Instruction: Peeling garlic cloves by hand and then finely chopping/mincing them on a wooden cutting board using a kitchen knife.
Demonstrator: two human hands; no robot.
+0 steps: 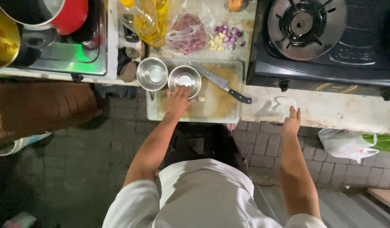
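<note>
Fingers of left hand (177, 101) touch shiny round steel bowl (184, 80).

two steel bowls (152, 74) (184, 79), silver, shiny. cutting board (216, 107) pale, stained yellow-brown. knife (222, 83): grey blade, black handle. peeled garlic cloves (216, 43) cream; shallots (230, 33) purple. oil bottle (142, 19) clear yellow. stove (321, 38) black. pot (68, 17) red. plastic bag (345, 143) white. floor bricks (93, 139) grey.
</note>
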